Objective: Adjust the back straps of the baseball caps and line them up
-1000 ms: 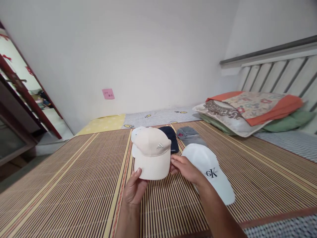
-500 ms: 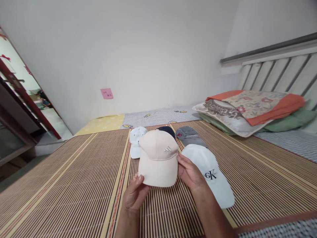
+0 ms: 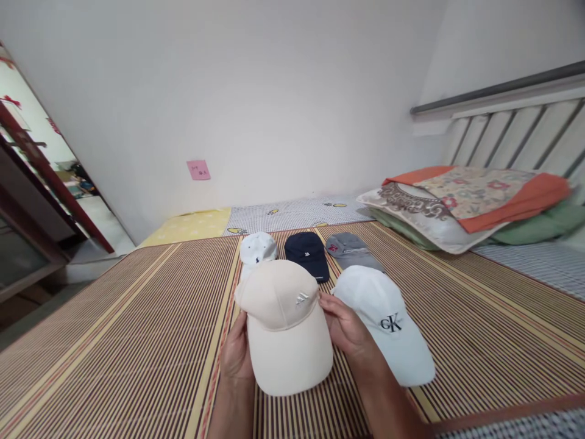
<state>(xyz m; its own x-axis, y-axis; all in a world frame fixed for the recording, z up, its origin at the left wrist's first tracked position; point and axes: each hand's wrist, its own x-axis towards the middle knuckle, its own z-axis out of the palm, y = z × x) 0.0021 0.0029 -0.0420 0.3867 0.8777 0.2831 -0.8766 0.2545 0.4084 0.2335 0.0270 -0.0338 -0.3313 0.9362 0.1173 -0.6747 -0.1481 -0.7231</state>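
A cream baseball cap (image 3: 287, 350) with a small striped logo is low over the mat, its brim toward me. My left hand (image 3: 236, 353) holds its left side, the fingers partly hidden behind the cap. On the other side, my right hand (image 3: 343, 323) has its fingers against the lower edge of the crown. Whether the cap touches the mat, I cannot tell. Just right of my right hand lies a white cap (image 3: 384, 311) with black letters. Behind are a pale cap (image 3: 258, 248), partly covered, a navy cap (image 3: 307, 253) and a grey cap (image 3: 354, 250).
A striped bamboo mat (image 3: 137, 329) covers the bed. Folded bedding (image 3: 484, 201) is piled at the back right, by a white radiator (image 3: 516, 137). A pink note (image 3: 198, 170) is stuck on the wall (image 3: 292, 110). A doorway (image 3: 86, 189) opens at far left.
Both hands have brought the cream cap nearer to me and lower. My left hand has moved from the brim up to the cap's side. The navy cap behind now shows fully.
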